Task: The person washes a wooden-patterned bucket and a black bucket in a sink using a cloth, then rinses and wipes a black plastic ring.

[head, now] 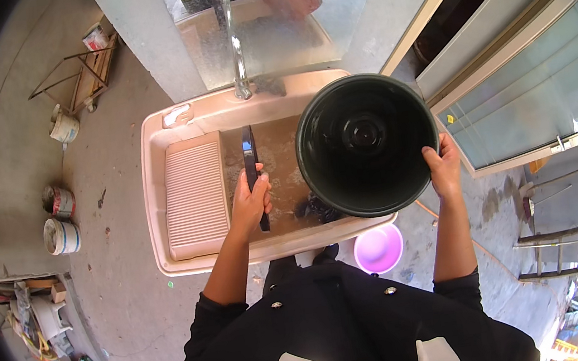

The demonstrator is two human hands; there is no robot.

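Observation:
My left hand [252, 198] is closed round a narrow dark, flat object [249, 155], seen edge-on above the laundry sink; what it is I cannot tell. With thumb over the rim, my right hand [444, 164] grips a large dark round bucket [321, 176], whose open mouth faces me. The bucket covers the sink's right side. Brownish water [278, 160] lies in the pink sink [196, 266], beside its ribbed washboard [195, 197]. Dark wet material [325, 209] lies in the water near the bucket's lower left edge. A chrome faucet [239, 73] rises at the back of the sink.
A mirror [260, 38] stands behind the faucet. On the floor are a pink basin [378, 249] below the sink and several paint buckets [62, 236] at left. A glazed door [531, 80] is at right, with a ladder [576, 271] below it and an orange hose [487, 253] nearby.

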